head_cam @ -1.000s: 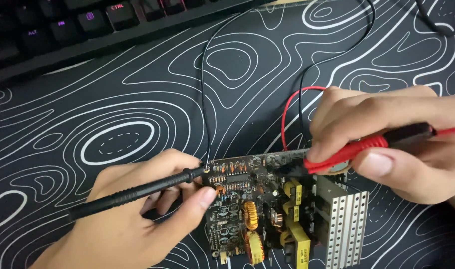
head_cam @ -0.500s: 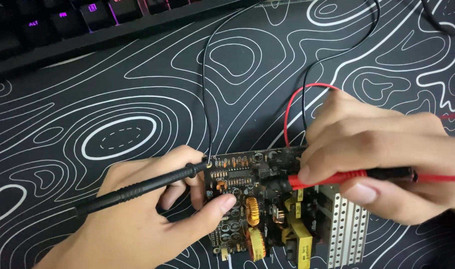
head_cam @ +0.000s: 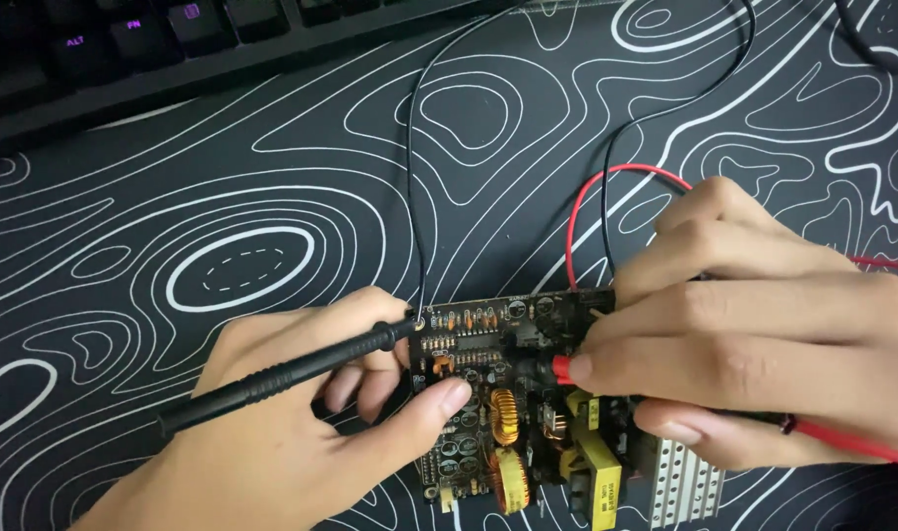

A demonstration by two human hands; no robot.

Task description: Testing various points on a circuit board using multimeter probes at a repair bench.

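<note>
A dark circuit board [head_cam: 488, 339] with copper coils, yellow transformers and a perforated metal heat sink lies on the patterned mat. My left hand [head_cam: 301, 442] holds a black test probe [head_cam: 282, 372], its tip touching the board's upper left corner, while the thumb presses on the board. My right hand [head_cam: 764, 329] grips a red test probe [head_cam: 842, 441]; its tip end [head_cam: 561, 370] rests near the board's middle. The right hand hides the board's upper right part.
A black desk mat [head_cam: 223, 216] with white contour lines covers the surface. A dark keyboard [head_cam: 124, 39] with purple-lit keys lies along the far left edge. A black lead [head_cam: 410, 147] and a red lead [head_cam: 606, 182] run up from the board.
My right hand has shifted left and lower, bringing the red probe tip further onto the board's middle. The left hand and black probe stay at the corner.
</note>
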